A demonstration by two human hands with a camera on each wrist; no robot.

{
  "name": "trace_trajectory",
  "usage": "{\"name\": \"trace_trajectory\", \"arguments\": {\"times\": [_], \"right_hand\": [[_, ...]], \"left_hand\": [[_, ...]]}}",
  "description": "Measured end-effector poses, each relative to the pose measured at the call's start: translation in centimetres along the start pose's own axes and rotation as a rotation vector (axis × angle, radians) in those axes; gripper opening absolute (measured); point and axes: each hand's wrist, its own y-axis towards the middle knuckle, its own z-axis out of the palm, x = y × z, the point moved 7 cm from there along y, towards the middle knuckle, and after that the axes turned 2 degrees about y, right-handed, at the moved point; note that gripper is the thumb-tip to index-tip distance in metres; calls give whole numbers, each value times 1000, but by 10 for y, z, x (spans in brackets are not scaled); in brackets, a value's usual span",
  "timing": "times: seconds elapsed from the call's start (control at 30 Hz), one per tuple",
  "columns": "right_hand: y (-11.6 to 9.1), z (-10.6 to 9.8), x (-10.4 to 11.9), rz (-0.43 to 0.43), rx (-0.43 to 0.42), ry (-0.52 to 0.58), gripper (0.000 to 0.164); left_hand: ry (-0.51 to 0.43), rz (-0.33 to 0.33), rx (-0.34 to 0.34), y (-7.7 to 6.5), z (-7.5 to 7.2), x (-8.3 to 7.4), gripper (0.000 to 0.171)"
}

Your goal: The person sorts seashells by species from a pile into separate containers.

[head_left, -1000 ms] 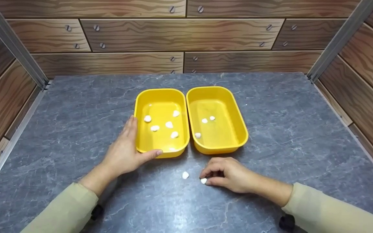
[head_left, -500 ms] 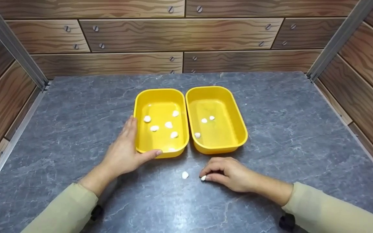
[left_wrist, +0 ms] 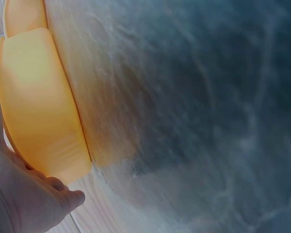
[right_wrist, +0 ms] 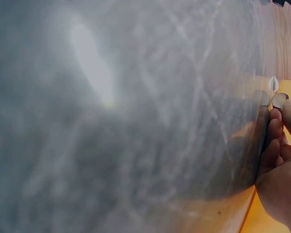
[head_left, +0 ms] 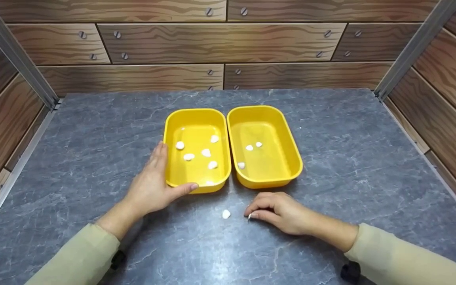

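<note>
My left hand lies spread at the near left corner of the left yellow bin, its fingers straight along the side and the thumb on the front rim. Several small white shells are scattered inside that bin. My right hand, just in front of the right yellow bin, pinches a small white shell between thumb and fingertip, close over the table; it shows edge-on in the head view. To the left of this hand, another white shell lies on the table.
Three smaller white pieces lie in the right bin. The bins stand side by side on a grey marbled table. Wood-patterned walls and metal corner posts enclose the back and sides.
The white shell in my right hand has turned and risen slightly between the fingertips, now showing only a thin edge. My left hand and both bins hold their places.
</note>
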Motion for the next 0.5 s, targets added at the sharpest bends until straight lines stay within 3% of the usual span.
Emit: {"name": "trace_trajectory", "arguments": {"times": [0.5], "right_hand": [[0, -7, 4, 54, -6, 154, 19]], "left_hand": [[6, -5, 10, 0, 0, -1, 141]]}}
